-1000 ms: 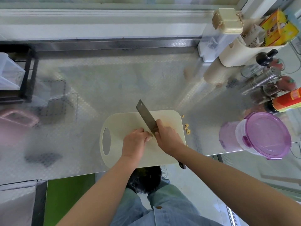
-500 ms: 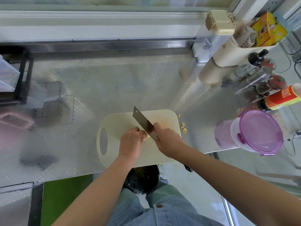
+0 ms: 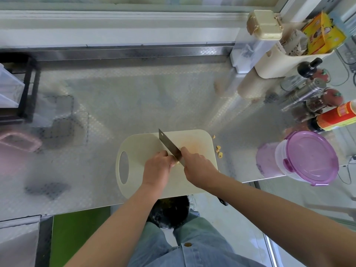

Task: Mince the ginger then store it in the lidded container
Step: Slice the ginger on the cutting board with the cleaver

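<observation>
A cream cutting board (image 3: 138, 149) lies at the front edge of the steel counter. My right hand (image 3: 198, 166) grips a cleaver (image 3: 168, 144) whose blade slants across the board. My left hand (image 3: 157, 167) holds a small piece of ginger (image 3: 176, 162) against the blade with curled fingers; most of the ginger is hidden under my fingers. A few ginger bits (image 3: 219, 152) lie on the counter just right of the board. The clear container with a purple lid (image 3: 310, 158) stands at the right, its lid on.
Bottles, a steel shaker (image 3: 306, 91) and a red-labelled bottle (image 3: 339, 117) crowd the back right beside a cream caddy (image 3: 279, 64). A black rack (image 3: 28, 89) stands at the far left. A dark bin (image 3: 169, 212) sits on the floor below the board.
The cleaver and both hands stay over the same spot on the board, with small chopping shifts of the blade. The view has drifted slightly.
</observation>
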A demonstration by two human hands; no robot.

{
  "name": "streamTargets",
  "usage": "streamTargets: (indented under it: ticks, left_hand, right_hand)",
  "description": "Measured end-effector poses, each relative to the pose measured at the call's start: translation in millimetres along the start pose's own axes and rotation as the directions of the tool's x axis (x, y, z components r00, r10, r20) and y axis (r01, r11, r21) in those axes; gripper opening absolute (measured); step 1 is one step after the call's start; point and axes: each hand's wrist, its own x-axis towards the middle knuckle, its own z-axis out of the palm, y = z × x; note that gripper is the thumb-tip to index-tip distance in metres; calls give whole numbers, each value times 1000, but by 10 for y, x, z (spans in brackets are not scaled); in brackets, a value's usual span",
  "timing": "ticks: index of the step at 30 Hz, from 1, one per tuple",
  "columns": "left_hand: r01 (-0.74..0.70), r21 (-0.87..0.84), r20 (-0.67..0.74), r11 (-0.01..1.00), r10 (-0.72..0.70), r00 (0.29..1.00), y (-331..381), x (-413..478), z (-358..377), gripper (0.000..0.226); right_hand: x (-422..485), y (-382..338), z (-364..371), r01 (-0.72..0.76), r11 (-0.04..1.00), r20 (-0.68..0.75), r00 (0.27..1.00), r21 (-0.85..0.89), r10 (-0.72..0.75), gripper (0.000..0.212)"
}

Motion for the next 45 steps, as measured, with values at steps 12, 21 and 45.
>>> streamTargets:
  ticks: [12, 21, 45]
  left_hand:
    - [1, -15, -11, 1000, -1, 1000, -1, 6, -14, 23]
    - [24, -38, -8, 999, -25, 1000, -57, 11, 36, 25]
    - [6, 4, -3, 1000, -6, 1000, -59, -2, 51, 25]
  right_hand:
    - [176, -19, 227, -14, 1000, -23, 1000, 13, 14, 20]
    - [142, 91, 74, -42, 978, -81, 995, 204, 59, 12]
    - [4, 38, 20, -23, 998, 24, 999, 57, 22, 29]
